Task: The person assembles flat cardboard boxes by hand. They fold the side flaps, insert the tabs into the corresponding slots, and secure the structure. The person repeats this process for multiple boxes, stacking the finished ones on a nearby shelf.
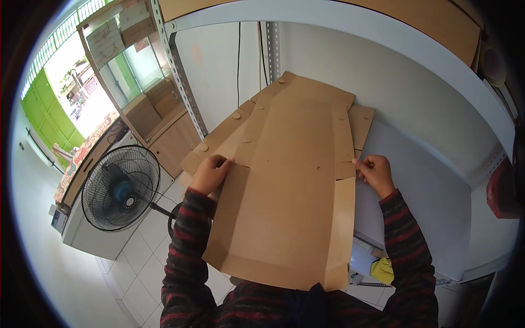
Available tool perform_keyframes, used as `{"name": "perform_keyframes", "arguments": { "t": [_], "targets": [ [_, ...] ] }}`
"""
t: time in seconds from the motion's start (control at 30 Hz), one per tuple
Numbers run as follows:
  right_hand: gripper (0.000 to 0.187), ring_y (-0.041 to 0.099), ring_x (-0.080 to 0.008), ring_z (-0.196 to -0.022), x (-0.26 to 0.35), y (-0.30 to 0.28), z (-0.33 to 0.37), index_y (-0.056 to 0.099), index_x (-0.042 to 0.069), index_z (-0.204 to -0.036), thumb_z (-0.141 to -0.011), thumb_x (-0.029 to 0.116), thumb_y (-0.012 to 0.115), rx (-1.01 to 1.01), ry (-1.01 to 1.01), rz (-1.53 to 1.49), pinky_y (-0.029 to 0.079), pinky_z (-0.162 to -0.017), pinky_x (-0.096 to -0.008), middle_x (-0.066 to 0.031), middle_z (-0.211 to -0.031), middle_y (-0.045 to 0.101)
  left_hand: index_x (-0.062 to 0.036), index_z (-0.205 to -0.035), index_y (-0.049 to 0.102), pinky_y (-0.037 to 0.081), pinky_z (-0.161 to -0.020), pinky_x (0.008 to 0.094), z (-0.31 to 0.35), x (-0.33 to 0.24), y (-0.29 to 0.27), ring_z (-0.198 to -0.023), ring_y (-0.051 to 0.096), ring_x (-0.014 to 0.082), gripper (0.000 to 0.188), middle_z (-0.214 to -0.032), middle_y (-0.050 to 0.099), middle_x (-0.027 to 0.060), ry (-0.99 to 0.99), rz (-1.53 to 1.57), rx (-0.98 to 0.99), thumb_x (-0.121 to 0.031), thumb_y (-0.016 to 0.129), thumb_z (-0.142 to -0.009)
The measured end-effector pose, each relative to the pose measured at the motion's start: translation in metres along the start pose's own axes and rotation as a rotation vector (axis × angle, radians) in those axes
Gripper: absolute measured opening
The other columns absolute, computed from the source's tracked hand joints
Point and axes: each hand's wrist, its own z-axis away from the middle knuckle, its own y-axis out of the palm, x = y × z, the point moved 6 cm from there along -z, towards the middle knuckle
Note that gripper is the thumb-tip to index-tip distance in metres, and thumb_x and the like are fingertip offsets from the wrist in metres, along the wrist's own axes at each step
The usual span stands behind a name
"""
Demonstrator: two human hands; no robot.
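A long brown sheet of die-cut cardboard (pixel 290 202) lies in front of me, creased along its sides, with slits at both edges and two small holes near its middle. My left hand (pixel 210 174) pinches its left edge beside a slit. On the opposite edge, my right hand (pixel 376 174) has its fingers closed on the cardboard at the matching slit. The near end reaches my body. Under the far part, more cardboard pieces (pixel 216 143) with rounded tabs stick out to the left and right.
The cardboard rests over a grey tabletop (pixel 418 175) inside a metal shelf frame (pixel 186 82). To the left stand a black fan (pixel 121 188) and a glass-fronted cabinet (pixel 136 71). A yellow cloth (pixel 383 270) lies below the table edge. A red object (pixel 504 191) hangs at far right.
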Motion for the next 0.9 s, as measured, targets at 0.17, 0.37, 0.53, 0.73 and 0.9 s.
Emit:
{"name": "perform_keyframes", "arguments": {
  "t": [0.17, 0.37, 0.53, 0.73, 0.9],
  "targets": [
    [0.033, 0.055, -0.0088, -0.047, 0.003, 0.004, 0.005, 0.062, -0.002, -0.069, -0.086, 0.024, 0.073, -0.061, -0.043, 0.004, 0.043, -0.041, -0.0250, -0.0042, -0.058, 0.060, 0.0058, -0.102, 0.065, 0.051, -0.069, 0.0334, -0.019, -0.002, 0.014, -0.074, 0.067, 0.0229, 0.043, -0.086, 0.070, 0.0166, 0.129, 0.016, -0.013, -0.036, 0.060, -0.093],
    [0.024, 0.058, -0.0103, -0.053, 0.012, 0.005, 0.009, 0.067, -0.004, -0.085, -0.089, 0.020, 0.069, -0.113, -0.162, -0.137, 0.047, -0.050, -0.0245, -0.0051, -0.063, 0.063, 0.0028, -0.105, 0.065, 0.051, -0.077, 0.0364, 0.013, -0.084, 0.023, -0.085, 0.068, 0.0288, 0.037, -0.098, 0.069, 0.0175, 0.346, -0.047, 0.085, -0.032, 0.058, -0.095],
    [0.041, 0.063, -0.0169, -0.082, 0.047, 0.021, 0.025, 0.065, -0.003, -0.110, -0.096, 0.035, 0.057, 0.030, -0.493, -0.096, 0.050, -0.076, -0.0302, -0.0103, -0.088, 0.070, 0.0010, -0.108, 0.066, 0.050, -0.085, 0.0377, 0.017, -0.093, 0.038, -0.094, 0.066, 0.0314, 0.033, -0.108, 0.068, 0.0162, 0.439, -0.314, 0.232, -0.028, 0.057, -0.094],
    [0.060, 0.059, -0.0241, -0.097, 0.051, 0.039, 0.033, 0.057, -0.002, -0.123, -0.099, 0.051, 0.043, 0.232, -0.590, 0.070, 0.044, -0.091, -0.0342, -0.0120, -0.104, 0.068, -0.0054, -0.100, 0.068, 0.040, -0.095, 0.0420, 0.020, -0.083, 0.052, -0.104, 0.062, 0.0271, 0.038, -0.100, 0.069, 0.0118, 0.585, -0.429, 0.078, -0.041, 0.057, -0.093],
    [0.051, 0.059, -0.0238, -0.097, 0.049, 0.029, 0.020, 0.060, -0.001, -0.118, -0.097, 0.045, 0.050, 0.090, -0.462, 0.002, 0.046, -0.090, -0.0350, -0.0113, -0.104, 0.067, 0.0005, -0.105, 0.066, 0.051, -0.080, 0.0393, 0.009, -0.089, 0.036, -0.091, 0.066, 0.0294, 0.036, -0.099, 0.069, 0.0160, 0.426, -0.299, 0.153, -0.032, 0.059, -0.093]
  ]
}}
